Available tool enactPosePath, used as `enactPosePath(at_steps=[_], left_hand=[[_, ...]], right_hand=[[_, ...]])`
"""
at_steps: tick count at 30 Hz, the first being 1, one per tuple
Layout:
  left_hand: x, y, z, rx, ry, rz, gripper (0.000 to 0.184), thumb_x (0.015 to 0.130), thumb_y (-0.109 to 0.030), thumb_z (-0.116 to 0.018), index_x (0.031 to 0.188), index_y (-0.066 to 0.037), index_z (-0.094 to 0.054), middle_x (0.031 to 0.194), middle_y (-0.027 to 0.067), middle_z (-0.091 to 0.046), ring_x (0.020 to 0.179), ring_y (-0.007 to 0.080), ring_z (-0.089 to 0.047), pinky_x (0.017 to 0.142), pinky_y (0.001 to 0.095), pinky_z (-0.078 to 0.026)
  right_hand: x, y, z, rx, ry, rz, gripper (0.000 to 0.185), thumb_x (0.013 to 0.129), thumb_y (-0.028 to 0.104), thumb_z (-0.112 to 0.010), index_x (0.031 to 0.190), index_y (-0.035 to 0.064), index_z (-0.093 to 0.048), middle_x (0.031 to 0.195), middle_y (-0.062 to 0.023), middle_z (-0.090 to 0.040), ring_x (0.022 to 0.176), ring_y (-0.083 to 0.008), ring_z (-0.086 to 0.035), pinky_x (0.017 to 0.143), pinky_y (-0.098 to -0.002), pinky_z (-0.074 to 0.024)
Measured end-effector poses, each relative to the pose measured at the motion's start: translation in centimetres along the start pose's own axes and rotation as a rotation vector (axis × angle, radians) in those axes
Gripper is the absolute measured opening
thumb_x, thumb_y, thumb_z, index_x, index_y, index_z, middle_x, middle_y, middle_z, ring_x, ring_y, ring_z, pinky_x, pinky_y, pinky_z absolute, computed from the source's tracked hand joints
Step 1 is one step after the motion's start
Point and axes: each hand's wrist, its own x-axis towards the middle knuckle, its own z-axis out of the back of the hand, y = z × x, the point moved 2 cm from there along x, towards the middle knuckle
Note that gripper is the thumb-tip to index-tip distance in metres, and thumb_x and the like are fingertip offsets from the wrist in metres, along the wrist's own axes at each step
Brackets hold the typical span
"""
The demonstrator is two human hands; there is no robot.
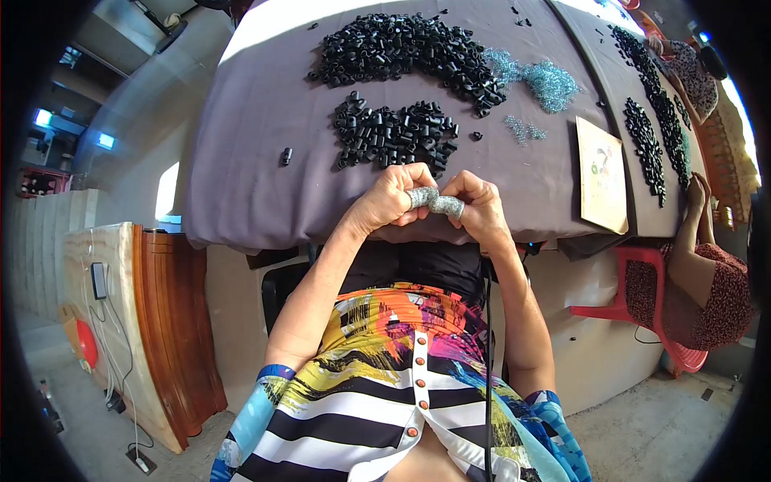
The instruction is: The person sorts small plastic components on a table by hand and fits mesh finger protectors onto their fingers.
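Note:
My left hand (391, 195) and my right hand (480, 209) meet over the near edge of the cloth-covered table (257, 161). Grey wrappings (446, 206) cover a finger or thumb of each hand. The fingers of both hands are bent and pressed together; whatever they pinch is too small to make out. Just beyond them lies a small heap of black cylindrical pieces (393, 132), with a larger heap (385, 48) behind it. One black piece (287, 156) lies apart at the left. Small shiny bluish pieces (551, 87) are piled at the right.
A printed sheet (602, 177) lies at the table's right. Further right, more black pieces (645, 145) lie near a seated person's arms, beside a red chair (658, 297). Another person is at the far right. A wooden cabinet (181, 321) stands at the left.

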Motion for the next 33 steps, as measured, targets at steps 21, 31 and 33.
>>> enactPosePath(at_steps=[21,31,33], left_hand=[[0.4,0.1,0.2,-0.114,-0.013,-0.04,0.016,0.085,-0.006,-0.048,0.1,0.0,-0.045,0.061,0.0053,-0.054,0.037,0.0019,-0.038,0.032,0.0153,-0.025],[0.4,0.6,0.4,-0.222,-0.027,-0.096,0.03,0.094,-0.032,-0.039,0.101,-0.005,-0.05,0.063,0.0052,-0.055,0.039,0.0054,-0.041,0.034,0.0167,-0.031],[0.4,0.8,0.2,-0.204,-0.038,-0.098,0.03,0.094,-0.032,-0.04,0.101,-0.005,-0.05,0.065,0.0054,-0.055,0.04,0.0056,-0.041,0.035,0.0173,-0.032]], right_hand=[[0.0,1.3,-0.7,0.127,0.101,-0.039,0.031,0.074,0.002,-0.066,0.104,0.0018,-0.056,0.068,0.0016,-0.054,0.055,-0.0043,-0.05,0.046,-0.0187,-0.0424],[0.3,0.0,-0.7,0.163,-0.027,0.099,0.035,0.068,0.008,-0.075,0.098,0.0016,-0.057,0.074,0.0029,-0.05,0.067,-0.0054,-0.051,0.059,-0.0231,-0.0465],[0.4,0.2,-0.3,0.047,-0.099,0.167,0.036,0.066,0.012,-0.077,0.096,0.0021,-0.057,0.075,0.0019,-0.05,0.067,-0.0064,-0.051,0.06,-0.0228,-0.0456]])
